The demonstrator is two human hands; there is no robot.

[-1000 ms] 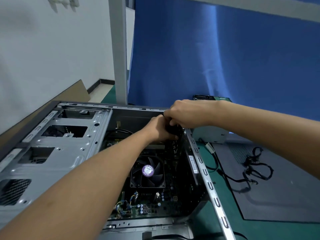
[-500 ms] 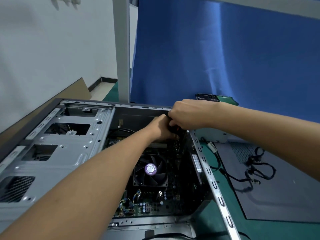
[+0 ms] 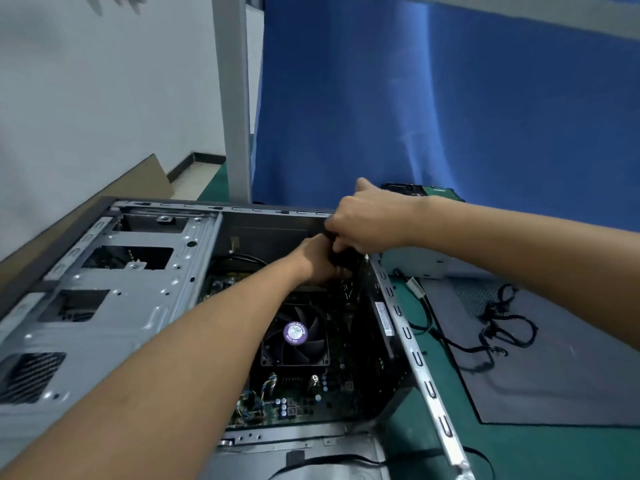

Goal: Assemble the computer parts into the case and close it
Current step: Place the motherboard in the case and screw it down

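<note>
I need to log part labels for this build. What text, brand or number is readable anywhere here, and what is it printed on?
No text here reads with certainty.
Round purple sticker on the CPU fan: white print, too blurred to read.
White label strip inside the case's right wall: lines of print, too small to read.
Green board behind the right hand: faint marking, illegible.
</note>
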